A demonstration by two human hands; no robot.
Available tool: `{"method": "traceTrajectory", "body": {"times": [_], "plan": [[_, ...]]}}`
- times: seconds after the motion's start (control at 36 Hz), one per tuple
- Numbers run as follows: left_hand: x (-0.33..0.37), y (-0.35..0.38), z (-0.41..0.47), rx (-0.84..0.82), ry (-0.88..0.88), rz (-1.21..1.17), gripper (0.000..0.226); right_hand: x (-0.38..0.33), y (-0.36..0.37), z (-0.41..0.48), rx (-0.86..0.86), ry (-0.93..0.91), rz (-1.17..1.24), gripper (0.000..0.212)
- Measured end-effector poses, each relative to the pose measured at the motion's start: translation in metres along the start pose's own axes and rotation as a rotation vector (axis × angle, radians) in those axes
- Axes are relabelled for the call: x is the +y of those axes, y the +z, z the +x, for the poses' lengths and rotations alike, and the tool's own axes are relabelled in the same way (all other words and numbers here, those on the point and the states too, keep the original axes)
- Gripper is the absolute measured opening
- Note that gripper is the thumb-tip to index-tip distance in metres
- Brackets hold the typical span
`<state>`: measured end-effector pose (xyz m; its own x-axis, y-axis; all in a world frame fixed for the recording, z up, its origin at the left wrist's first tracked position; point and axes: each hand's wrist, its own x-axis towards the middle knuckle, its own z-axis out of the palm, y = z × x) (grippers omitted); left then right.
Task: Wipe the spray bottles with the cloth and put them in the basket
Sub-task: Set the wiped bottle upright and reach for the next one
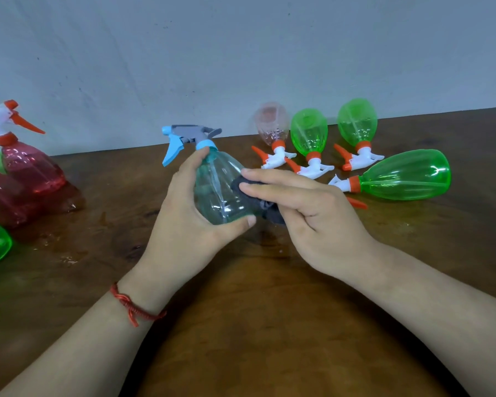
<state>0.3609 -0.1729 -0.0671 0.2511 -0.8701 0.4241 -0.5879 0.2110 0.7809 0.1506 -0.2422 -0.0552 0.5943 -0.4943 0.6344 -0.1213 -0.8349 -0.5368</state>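
Head view: the bottle [221, 190], clear teal with a blue trigger [172, 147], is held upright-tilted above the table [255, 325], near its middle. The left hand [184, 213] grips it, fingers curled round the far side and neck, thumb under the base. The cloth [239, 185], dark grey, lies against the bottle's right flank. The right hand [307, 213] holds it there, fingers [269, 174] laid nearly straight over it and pressing, with the rest of the cloth bunched by the thumb.

The step in hand looks like wiping this bottle. To do it well, the left hand should turn the bottle bit by bit so each ribbed face meets the cloth, and shift its grip so the covered patches get wiped too. Firm, even pressure is wise, since thin plastic likely dents. The neck and trigger probably need a pass with a folded edge.

Behind the right hand, three green bottles [308, 133] and a pink bottle [271, 123] lie on their sides near the wall [241, 53], seemingly unwiped. At the left edge stand red bottles [29, 167], with further green ones partly cut off. Wet-looking patches shine on the table near them. No basket is in view, so where the wiped bottle goes cannot be told.
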Motion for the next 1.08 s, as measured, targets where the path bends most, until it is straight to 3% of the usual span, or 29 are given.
{"method": "traceTrajectory", "body": {"times": [0.19, 0.36, 0.5, 0.64, 0.75, 0.94, 1.08], "plan": [[0.003, 0.006, -0.006, -0.150, 0.066, 0.001, 0.115, 0.008, -0.002, 0.005, 0.053, 0.185, 0.146, 0.051], [0.019, 0.005, -0.012, -0.254, 0.128, -0.029, 0.113, 0.010, -0.006, 0.012, 0.136, 0.374, 0.495, 0.052], [0.023, 0.004, -0.013, -0.299, 0.121, -0.138, 0.116, 0.014, -0.007, 0.014, 0.208, 0.384, 0.668, 0.051], [0.017, 0.004, -0.010, -0.349, 0.133, -0.126, 0.122, 0.016, -0.008, 0.013, 0.220, 0.369, 0.654, 0.051], [0.019, 0.004, -0.010, -0.264, 0.186, -0.022, 0.116, 0.013, -0.009, 0.013, 0.209, 0.353, 0.613, 0.052], [0.015, 0.005, -0.009, -0.277, 0.198, 0.027, 0.116, 0.008, -0.005, 0.007, 0.158, 0.196, 0.227, 0.049], [0.011, 0.007, -0.009, -0.183, 0.141, 0.092, 0.115, 0.005, -0.001, 0.003, 0.090, 0.058, 0.043, 0.049]]}}
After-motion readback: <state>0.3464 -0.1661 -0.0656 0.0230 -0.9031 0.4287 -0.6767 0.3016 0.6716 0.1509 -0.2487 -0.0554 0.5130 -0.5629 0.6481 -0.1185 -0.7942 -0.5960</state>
